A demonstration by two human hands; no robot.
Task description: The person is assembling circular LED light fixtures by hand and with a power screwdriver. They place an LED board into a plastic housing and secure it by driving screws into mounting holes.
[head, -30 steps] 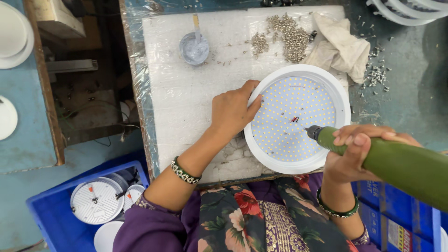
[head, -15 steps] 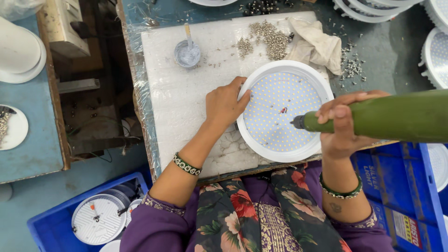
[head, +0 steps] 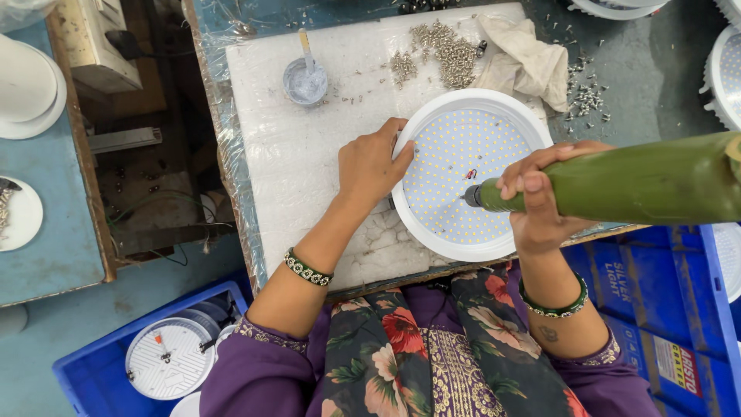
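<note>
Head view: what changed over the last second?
The green electric screwdriver in the right hand swung from angled to nearly level, its tip shifting slightly on the round LED panel. The left hand stays on the panel's left rim; screw pile and cloth unchanged.

red-yellow rectangular label on blue crate, lower right

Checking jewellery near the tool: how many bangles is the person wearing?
2: a studded green bangle on the left wrist, a plain green bangle on the right wrist. Sleeves may hide others.
</note>
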